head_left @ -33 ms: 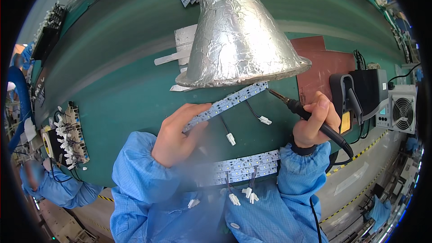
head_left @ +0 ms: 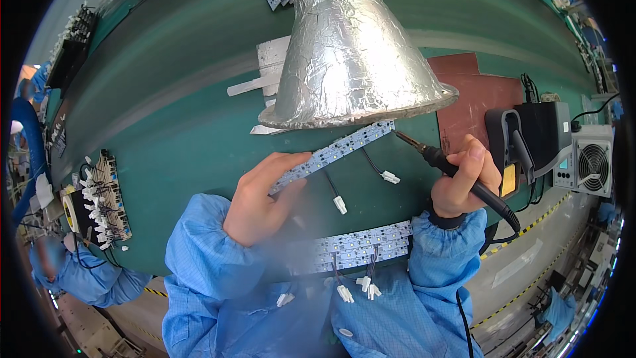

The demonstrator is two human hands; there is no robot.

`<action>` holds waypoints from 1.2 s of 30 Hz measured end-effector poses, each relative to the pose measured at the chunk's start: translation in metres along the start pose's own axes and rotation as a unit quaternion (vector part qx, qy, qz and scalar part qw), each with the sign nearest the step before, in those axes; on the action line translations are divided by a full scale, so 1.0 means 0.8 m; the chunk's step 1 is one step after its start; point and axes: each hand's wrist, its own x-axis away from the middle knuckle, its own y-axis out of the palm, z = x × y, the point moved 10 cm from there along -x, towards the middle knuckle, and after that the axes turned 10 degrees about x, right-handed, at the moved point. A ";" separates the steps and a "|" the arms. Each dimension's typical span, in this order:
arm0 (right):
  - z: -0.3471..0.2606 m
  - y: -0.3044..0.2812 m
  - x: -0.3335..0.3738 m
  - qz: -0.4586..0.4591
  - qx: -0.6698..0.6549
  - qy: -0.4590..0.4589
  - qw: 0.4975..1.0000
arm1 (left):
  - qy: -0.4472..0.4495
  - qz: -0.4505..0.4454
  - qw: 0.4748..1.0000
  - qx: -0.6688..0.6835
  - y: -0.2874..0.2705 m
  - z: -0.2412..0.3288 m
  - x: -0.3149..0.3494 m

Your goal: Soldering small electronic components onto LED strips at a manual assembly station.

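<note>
while the left hand, fingers nearly closed, grips the left end of a long narrow white circuit strip well in from the near edge of the green desk, the right hand is curled tight round a black-handled soldering iron. tip just beside strip's right end; contact, can't tell. stacked white circuit strips along near edge.

The left hand holds a slanting circuit strip with two white connectors wired to it. The right hand clasps a soldering iron, its tip close to the strip's upper end (contact is hard to judge). A foil-covered hood hangs over the green bench; more strips lie near the person.
</note>
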 end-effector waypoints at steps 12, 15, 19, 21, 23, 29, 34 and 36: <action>0.003 -0.005 0.000 0.019 0.003 0.005 1.000 | -0.005 0.002 1.000 0.007 -0.001 -0.002 0.000; 0.002 -0.004 0.000 0.020 0.000 0.002 1.000 | -0.010 0.000 1.000 0.008 -0.002 -0.004 0.001; 0.000 0.000 0.002 0.010 -0.004 -0.004 1.000 | -0.007 0.002 1.000 0.007 -0.002 -0.003 0.002; -0.001 0.000 0.002 0.010 0.000 -0.003 1.000 | -0.006 0.003 1.000 0.008 -0.002 -0.003 0.003; -0.002 -0.001 0.004 0.010 0.004 -0.002 1.000 | -0.009 0.002 1.000 0.007 -0.003 -0.002 0.004; -0.004 0.000 0.003 0.014 0.012 -0.006 1.000 | -0.013 0.001 1.000 0.008 -0.002 -0.005 0.005; 0.006 0.000 -0.002 0.040 -0.009 0.010 0.999 | -0.011 0.004 1.000 0.007 -0.005 -0.005 -0.003; 0.007 -0.003 -0.008 0.049 -0.026 0.009 0.998 | -0.008 0.006 1.000 0.002 -0.007 -0.001 -0.004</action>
